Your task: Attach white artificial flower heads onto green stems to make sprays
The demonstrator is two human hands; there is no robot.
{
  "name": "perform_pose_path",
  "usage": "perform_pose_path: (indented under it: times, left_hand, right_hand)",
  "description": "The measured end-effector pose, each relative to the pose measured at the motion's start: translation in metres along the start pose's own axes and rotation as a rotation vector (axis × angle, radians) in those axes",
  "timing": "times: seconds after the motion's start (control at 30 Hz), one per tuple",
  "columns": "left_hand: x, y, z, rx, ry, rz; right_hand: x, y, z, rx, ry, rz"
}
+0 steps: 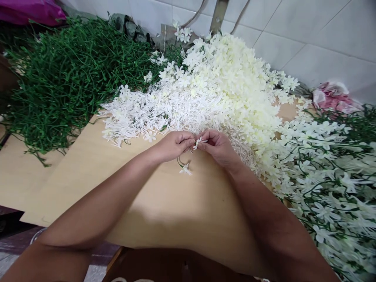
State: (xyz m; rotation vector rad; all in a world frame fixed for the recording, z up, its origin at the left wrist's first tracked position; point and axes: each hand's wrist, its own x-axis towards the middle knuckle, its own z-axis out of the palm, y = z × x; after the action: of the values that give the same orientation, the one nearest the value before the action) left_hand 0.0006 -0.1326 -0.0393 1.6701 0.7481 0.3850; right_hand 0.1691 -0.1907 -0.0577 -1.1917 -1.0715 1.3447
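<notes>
Close together over the board, both my hands are closed around one small artificial flower stem. A white flower head (pixel 197 144) sits between the fingertips. My left hand (pixel 177 145) pinches the green stem, most of which its fingers hide. With thumb and forefinger, my right hand (pixel 217 147) grips the white petals from the other side. Below my left hand hangs a second white blossom (pixel 185 169) on a curved green stem, which seems to be part of the same piece. Just beyond my fingers lies a heap of thin white stamens (pixel 188 107).
A large pile of green stems (pixel 73 74) lies at the left. Loose cream-white petals (pixel 237 82) are heaped at the back centre. Several assembled white flowers (pixel 331 184) spread along the right. The pale board (pixel 170 199) lies in front of a tiled wall (pixel 331 43).
</notes>
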Motion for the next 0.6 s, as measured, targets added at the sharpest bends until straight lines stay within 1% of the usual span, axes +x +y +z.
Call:
perform_pose_path:
  times: [0.1,0.17,0.27,0.4,0.53,0.6]
  left_hand:
    - [0.001,-0.003,0.002,-0.003,-0.011,0.009]
    - [0.001,-0.006,0.004,0.001,-0.006,0.005]
    - [0.002,-0.012,0.004,0.032,0.004,-0.005]
    - [0.002,-0.016,0.004,0.085,0.009,0.0]
    - [0.002,-0.014,0.006,0.062,0.081,0.016]
    - [0.001,-0.008,0.006,0.042,0.096,0.032]
  right_hand:
    - [0.0,-0.002,0.0,-0.047,-0.034,0.035]
    - [0.0,-0.002,0.0,-0.078,-0.033,0.05]
    - [-0.002,-0.002,0.003,-0.09,-0.008,0.062]
    - [-0.002,0.002,0.01,-0.117,0.057,0.061]
    - [0.003,0.0,0.012,-0.125,0.125,0.065]
    - [0.002,-0.011,0.005,-0.166,0.1,0.062]
